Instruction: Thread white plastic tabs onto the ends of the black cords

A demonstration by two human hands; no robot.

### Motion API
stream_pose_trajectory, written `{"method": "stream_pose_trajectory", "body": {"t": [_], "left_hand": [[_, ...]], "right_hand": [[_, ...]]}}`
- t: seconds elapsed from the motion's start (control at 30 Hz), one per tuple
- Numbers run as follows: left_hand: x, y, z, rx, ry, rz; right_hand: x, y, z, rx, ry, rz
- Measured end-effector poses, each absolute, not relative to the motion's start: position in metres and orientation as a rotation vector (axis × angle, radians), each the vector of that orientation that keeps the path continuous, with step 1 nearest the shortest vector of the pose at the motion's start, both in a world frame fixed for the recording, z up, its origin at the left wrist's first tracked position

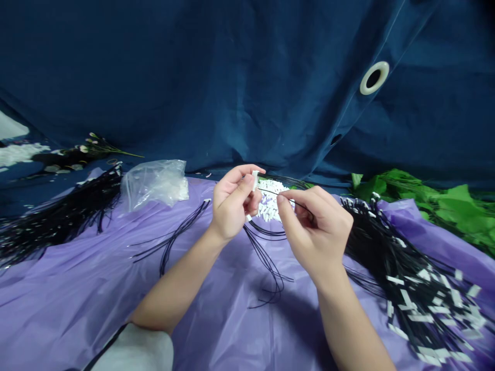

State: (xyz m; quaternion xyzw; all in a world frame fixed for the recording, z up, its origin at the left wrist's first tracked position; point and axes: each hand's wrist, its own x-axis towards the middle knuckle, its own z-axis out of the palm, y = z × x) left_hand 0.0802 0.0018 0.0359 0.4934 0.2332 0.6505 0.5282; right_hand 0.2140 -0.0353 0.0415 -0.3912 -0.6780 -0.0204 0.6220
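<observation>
My left hand (232, 201) pinches a small white plastic piece (255, 179) between thumb and forefinger. Thumb and forefinger of my right hand (315, 221) are closed on a thin black wire (266, 191), whose tip points at the white piece. Whether the two touch is too small to tell. Below my left palm, a bunch of black wires (266, 257) hangs from another white bit (248, 218); the lower fingers seem to keep it there. Behind both hands lies a heap of small white pieces (273, 198), partly hidden by them.
Purple plastic sheeting (224, 319) covers the table. Black wire bundles lie at left (58, 211) and right (406, 278), many with white ends. A clear bag (154, 183), a loose wire bunch (174, 232) and green leaves (456, 206) surround the work area. A blue curtain (193, 77) hangs behind.
</observation>
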Motion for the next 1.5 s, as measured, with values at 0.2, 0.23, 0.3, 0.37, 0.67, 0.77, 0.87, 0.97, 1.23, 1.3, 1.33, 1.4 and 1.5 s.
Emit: {"method": "stream_pose_trajectory", "body": {"t": [0.2,0.23,0.3,0.37,0.67,0.77,0.87,0.97,1.23,1.3,1.33,1.4,1.5], "left_hand": [[0.081,0.001,0.037,1.192,0.556,1.531],[0.081,0.0,0.037,1.194,0.558,1.526],[0.082,-0.001,0.037,1.198,0.566,1.517],[0.083,-0.001,0.037,1.198,0.581,1.508],[0.083,-0.005,0.038,1.198,0.582,1.46],[0.082,-0.006,0.04,1.187,0.592,1.447],[0.082,-0.007,0.042,1.179,0.593,1.429],[0.082,-0.007,0.042,1.167,0.596,1.419],[0.084,-0.006,0.039,1.148,0.605,1.4],[0.085,-0.006,0.038,1.139,0.606,1.395],[0.085,-0.006,0.038,1.136,0.612,1.396],[0.086,-0.006,0.037,1.133,0.624,1.404],[0.088,-0.006,0.037,1.127,0.63,1.414]], "right_hand": [[0.213,-0.036,0.041,-0.889,-1.627,-0.173],[0.213,-0.036,0.04,-0.885,-1.64,-0.192],[0.214,-0.035,0.039,-0.882,-1.66,-0.223],[0.215,-0.035,0.038,-0.882,-1.677,-0.234],[0.216,-0.034,0.037,-0.803,-1.693,-0.258],[0.216,-0.033,0.035,-0.769,-1.706,-0.338],[0.217,-0.033,0.033,-0.753,-1.712,-0.381],[0.218,-0.03,0.032,-0.734,-1.741,-0.388],[0.216,-0.03,0.031,-0.852,-1.774,-0.48],[0.215,-0.029,0.03,-0.851,-1.755,-0.484],[0.215,-0.029,0.03,-0.851,-1.748,-0.478],[0.214,-0.027,0.028,-0.85,-1.739,-0.464],[0.213,-0.025,0.027,-0.842,-1.731,-0.457]]}}
